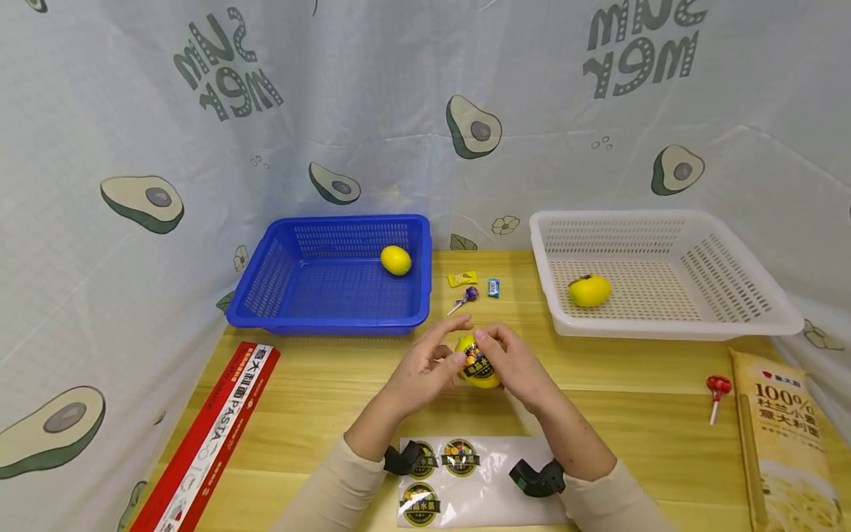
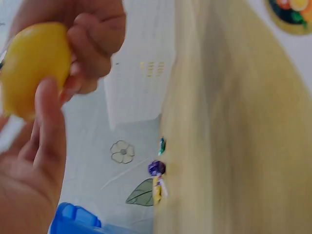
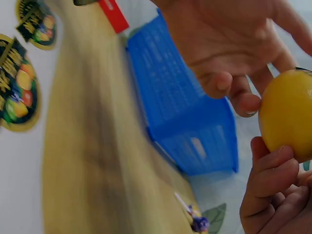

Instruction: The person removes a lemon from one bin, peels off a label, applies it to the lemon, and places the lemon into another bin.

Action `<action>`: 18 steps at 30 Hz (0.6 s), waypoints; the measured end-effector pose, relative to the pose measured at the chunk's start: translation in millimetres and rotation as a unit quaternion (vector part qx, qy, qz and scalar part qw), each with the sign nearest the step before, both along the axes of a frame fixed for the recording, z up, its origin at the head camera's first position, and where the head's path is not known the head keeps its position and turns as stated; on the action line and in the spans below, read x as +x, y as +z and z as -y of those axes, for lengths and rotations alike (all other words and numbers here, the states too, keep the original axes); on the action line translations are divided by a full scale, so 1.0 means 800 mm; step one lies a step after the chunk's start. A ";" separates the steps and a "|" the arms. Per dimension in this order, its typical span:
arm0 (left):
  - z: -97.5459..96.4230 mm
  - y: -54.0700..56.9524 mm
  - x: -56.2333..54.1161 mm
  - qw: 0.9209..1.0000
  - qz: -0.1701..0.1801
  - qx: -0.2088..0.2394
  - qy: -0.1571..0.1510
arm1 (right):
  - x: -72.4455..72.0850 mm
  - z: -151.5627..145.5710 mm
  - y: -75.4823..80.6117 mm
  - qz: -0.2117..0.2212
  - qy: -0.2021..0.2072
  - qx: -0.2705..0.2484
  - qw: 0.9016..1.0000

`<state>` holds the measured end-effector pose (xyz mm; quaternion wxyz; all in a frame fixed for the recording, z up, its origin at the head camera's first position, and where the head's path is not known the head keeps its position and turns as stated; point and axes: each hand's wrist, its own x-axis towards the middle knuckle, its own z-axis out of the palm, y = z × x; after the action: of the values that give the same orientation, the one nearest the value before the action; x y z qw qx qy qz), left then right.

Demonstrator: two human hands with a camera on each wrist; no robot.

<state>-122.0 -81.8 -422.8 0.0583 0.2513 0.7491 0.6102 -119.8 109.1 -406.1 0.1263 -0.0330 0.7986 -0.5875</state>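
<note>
A yellow lemon (image 1: 487,380) with a round black fruit sticker (image 1: 476,361) on its side is held above the table. My right hand (image 1: 518,363) grips it with curled fingers, which show around the lemon (image 3: 287,112) in the right wrist view. On the other side, my left hand (image 1: 425,367) touches the lemon with thumb and fingertips, its fingers fairly straight. Below the wrists lies a white sheet (image 1: 492,473) bearing several matching round stickers (image 1: 461,458).
A blue basket (image 1: 339,325) with one lemon (image 1: 396,260) stands back left; a white basket (image 1: 671,329) with another lemon (image 1: 590,291) stands back right. Small candies (image 1: 463,278) and a purple lollipop (image 1: 470,294) lie between. Pasta packages (image 1: 213,436) and a red lollipop (image 1: 718,384) flank the sides.
</note>
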 end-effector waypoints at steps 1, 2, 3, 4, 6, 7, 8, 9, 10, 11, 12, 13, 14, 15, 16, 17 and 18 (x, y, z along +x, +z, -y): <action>0.001 0.001 0.000 1.000 -0.005 -0.001 -0.025 | -0.002 -0.005 0.002 0.005 0.007 -0.004 1.000; 0.000 0.002 0.001 0.999 -0.009 0.004 -0.040 | -0.003 -0.009 0.003 0.005 0.012 -0.014 1.000; -0.001 0.002 0.002 0.999 -0.011 0.010 -0.043 | -0.004 -0.012 0.005 0.002 0.014 -0.026 1.000; -0.003 0.002 0.003 0.999 -0.012 0.018 -0.035 | -0.004 -0.013 0.006 0.000 0.014 -0.038 0.999; -0.009 0.000 0.004 0.998 -0.009 0.052 -0.015 | -0.003 -0.013 0.007 -0.015 0.010 -0.050 0.999; -0.011 -0.001 0.005 0.998 -0.006 0.069 -0.002 | -0.003 -0.012 0.007 -0.025 0.005 -0.052 0.998; -0.014 -0.002 0.006 0.996 -0.001 0.085 0.009 | -0.002 -0.010 0.007 -0.034 0.002 -0.042 0.999; -0.016 -0.003 0.007 0.995 0.007 0.097 0.017 | -0.001 -0.008 0.007 -0.046 -0.003 -0.019 0.999; -0.018 -0.003 0.009 0.994 0.016 0.105 0.021 | 0.000 -0.006 0.007 -0.057 -0.009 0.010 0.998; -0.020 -0.004 0.009 0.994 0.024 0.108 0.023 | 0.001 -0.004 0.007 -0.068 -0.016 0.040 0.997; -0.021 -0.004 0.010 0.993 0.032 0.109 0.023 | 0.002 -0.002 0.007 -0.078 -0.024 0.072 0.994; -0.022 -0.004 0.011 0.993 0.039 0.108 0.022 | 0.003 0.000 0.006 -0.087 -0.032 0.102 0.990; -0.023 -0.005 0.012 0.993 0.045 0.107 0.020 | 0.005 0.001 0.006 -0.097 -0.041 0.127 0.986; -0.024 -0.005 0.012 0.993 0.048 0.102 0.019 | 0.006 0.002 0.004 -0.108 -0.051 0.144 0.982; -0.024 -0.005 0.012 0.994 0.047 0.098 0.019 | 0.007 0.003 0.003 -0.118 -0.058 0.153 0.979; -0.024 -0.005 0.012 0.995 0.042 0.092 0.019 | 0.007 0.004 0.002 -0.130 -0.063 0.159 0.977; -0.024 -0.005 0.012 0.996 0.035 0.085 0.019 | 0.008 0.004 0.000 -0.143 -0.067 0.168 0.973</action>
<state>-112.0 -63.0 -427.0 0.0511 0.2196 0.6970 0.6807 -113.2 106.2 -406.3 -0.0255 -0.0416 0.8961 -0.4413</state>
